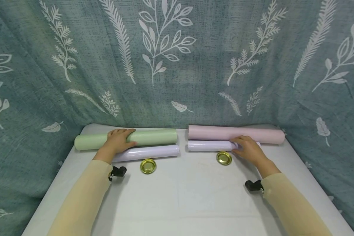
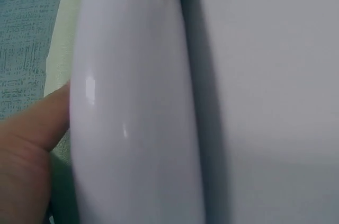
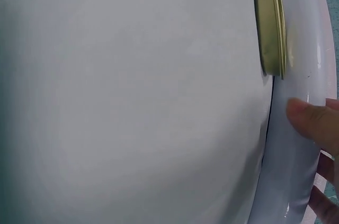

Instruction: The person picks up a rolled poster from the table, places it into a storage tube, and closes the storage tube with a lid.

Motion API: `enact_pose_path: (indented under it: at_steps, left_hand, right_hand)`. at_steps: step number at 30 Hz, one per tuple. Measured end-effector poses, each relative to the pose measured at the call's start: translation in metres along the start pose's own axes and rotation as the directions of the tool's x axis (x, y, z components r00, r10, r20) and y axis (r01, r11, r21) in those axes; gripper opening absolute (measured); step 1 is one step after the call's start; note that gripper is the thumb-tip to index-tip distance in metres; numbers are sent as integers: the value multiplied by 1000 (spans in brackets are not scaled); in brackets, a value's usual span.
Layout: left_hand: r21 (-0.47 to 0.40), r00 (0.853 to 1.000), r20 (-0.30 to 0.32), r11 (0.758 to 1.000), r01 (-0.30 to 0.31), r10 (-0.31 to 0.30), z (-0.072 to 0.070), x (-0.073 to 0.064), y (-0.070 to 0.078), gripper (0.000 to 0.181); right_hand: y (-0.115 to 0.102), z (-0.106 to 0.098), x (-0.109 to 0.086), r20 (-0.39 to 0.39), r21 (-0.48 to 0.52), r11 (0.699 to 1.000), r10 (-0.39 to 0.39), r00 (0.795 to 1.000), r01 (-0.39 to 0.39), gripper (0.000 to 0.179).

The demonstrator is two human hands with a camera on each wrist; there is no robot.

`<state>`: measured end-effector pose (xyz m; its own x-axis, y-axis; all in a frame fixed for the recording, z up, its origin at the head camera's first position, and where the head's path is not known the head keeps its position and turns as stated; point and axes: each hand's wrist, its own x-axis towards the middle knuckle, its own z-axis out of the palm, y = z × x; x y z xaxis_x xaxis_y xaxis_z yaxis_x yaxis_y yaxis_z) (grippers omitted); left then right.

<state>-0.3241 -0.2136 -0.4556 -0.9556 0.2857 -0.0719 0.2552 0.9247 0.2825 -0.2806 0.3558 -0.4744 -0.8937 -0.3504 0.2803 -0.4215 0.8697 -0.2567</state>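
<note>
My left hand [image 1: 117,141] lies over the light green roll [image 1: 156,137] at the back left, fingers across its top and thumb on its front side. In front of that roll lies a glossy pale lavender roll [image 1: 153,152], which fills much of the left wrist view. At the right, my right hand [image 1: 247,148] grips another glossy pale lavender roll [image 1: 207,146]. Its thumb [image 3: 304,118] presses the near side and the other fingers reach behind. A pink roll [image 1: 218,132] lies just behind this one.
A round gold lid-like dish [image 1: 148,166] sits before the left lavender roll. A similar gold dish [image 1: 224,158] stands near my right hand, close against the right lavender roll. The white-covered table [image 1: 177,196] ends at a leaf-patterned green curtain [image 1: 206,65].
</note>
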Motion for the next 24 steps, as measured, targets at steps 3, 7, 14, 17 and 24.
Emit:
enact_pose_path:
  at_steps: [3, 7, 14, 17, 24]
  left_hand:
    - [3, 1000, 26, 1000, 8, -8, -3, 1, 2, 76]
    - [-13, 998, 56, 1000, 10, -9, -8, 2, 2, 76]
    - [-43, 997, 83, 999, 2, 2, -10, 3, 0, 80]
    - [-46, 997, 82, 999, -9, 13, -10, 4, -1, 81]
    - [-32, 998, 64, 999, -21, 23, -10, 6, -3, 83]
  right_hand:
    - [1, 1, 0, 2, -4, 1000, 2, 1000, -2, 49]
    - [1, 2, 0, 15, -10, 1000, 16, 1000, -16, 50]
    - [2, -1, 0, 17, -23, 1000, -11, 1000, 11, 48]
    - [1, -3, -1, 15, -31, 999, -23, 1000, 23, 46]
    - [-4, -10, -3, 2, -27, 999, -26, 1000, 26, 44]
